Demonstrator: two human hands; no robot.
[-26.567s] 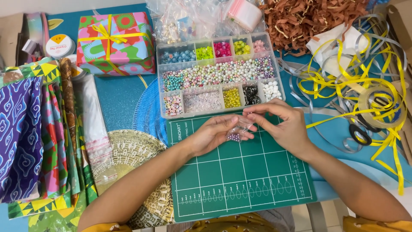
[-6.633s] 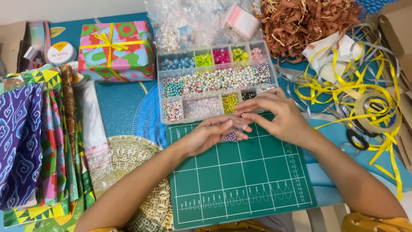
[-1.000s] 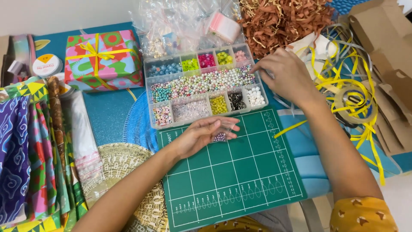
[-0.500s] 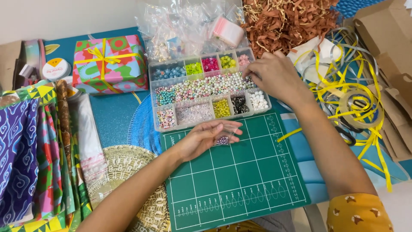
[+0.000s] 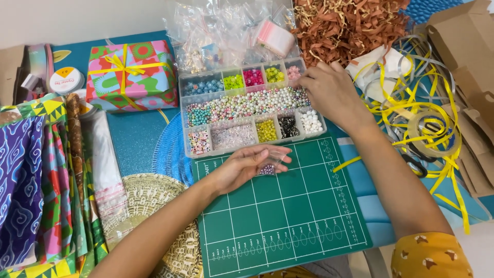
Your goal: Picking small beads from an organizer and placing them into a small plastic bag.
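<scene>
right hand (image 5: pixel 329 92) moved onto bead box (image 5: pixel 247 110) top row, pinching; left hand (image 5: pixel 247 167) below box, loosely cupping bag (image 5: pixel 270 163).

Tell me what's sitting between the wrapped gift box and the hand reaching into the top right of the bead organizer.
In the head view, between the gift box and the right hand lie the bead organizer's top-row compartments of blue, green, pink and yellow-green beads.

A: The light is bright and even, I think from above. Shadows are soft; the right hand (image 5: pixel 332 92) throws only a faint one on the bead box (image 5: pixel 247 110) under it.

B: Glare sits on the plastic bags (image 5: pixel 226 33) just behind. Focus is sharp; edges bend slightly.
</scene>
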